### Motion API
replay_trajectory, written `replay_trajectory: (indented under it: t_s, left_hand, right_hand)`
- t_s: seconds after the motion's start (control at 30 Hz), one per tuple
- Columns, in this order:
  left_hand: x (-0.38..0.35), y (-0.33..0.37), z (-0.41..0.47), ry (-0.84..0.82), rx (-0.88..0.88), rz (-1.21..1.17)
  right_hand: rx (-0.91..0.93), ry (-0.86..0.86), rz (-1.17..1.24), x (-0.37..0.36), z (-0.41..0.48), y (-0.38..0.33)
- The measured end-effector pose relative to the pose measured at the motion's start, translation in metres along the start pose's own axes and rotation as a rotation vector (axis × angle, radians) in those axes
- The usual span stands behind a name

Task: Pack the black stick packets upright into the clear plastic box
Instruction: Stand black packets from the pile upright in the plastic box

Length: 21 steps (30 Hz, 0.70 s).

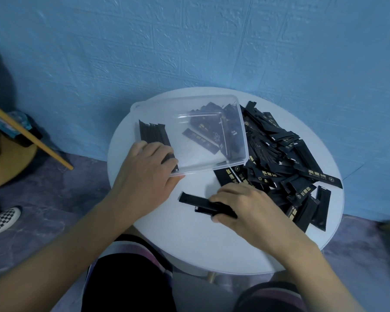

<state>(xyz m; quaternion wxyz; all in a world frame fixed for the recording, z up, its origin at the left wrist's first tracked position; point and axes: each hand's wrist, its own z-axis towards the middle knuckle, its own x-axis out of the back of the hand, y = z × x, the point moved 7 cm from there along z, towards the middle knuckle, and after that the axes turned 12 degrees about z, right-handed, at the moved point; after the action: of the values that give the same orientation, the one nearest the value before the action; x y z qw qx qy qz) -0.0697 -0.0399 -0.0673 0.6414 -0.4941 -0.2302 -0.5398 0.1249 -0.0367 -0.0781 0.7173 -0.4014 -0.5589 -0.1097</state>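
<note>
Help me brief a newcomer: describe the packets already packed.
On the round white table sits a clear plastic box. At its left end, under the left hand, is a tight edge-on row of black packets, unlike the loose pile beside it.

- Beyond the fingers (163,152) of the left hand (144,170), the clear plastic box (244,136) is open from the upright row of packets (152,134) they grip across to its right wall. Loose packets (212,129) show through that right half; whether they lie inside or behind it is unclear.
- Between the left fingers and the fingers (222,194) of the right hand (241,206) lies a bare strip of white table (196,183), crossed only by the small bundle of packets (200,203) the right hand grips.
- Right of and beyond the right fingers, a heap of packets (291,154) covers the table up to the box's right wall.
- On the near side of both hands the tabletop is free to its edge.
- Behind the box, the blue wall (189,52) closes off the far side.
</note>
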Motion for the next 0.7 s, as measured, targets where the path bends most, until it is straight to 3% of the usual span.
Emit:
replay_trajectory:
  t_s: [0.43,0.7]
  left_hand:
    - [0.003,0.001,0.001,0.001,0.012,-0.001]
    - [0.001,0.000,0.000,-0.034,0.009,0.003]
  right_hand:
    - [0.009,0.081,0.013,0.002,0.023,-0.009]
    - [-0.003,0.021,-0.020,-0.004,0.029,-0.012]
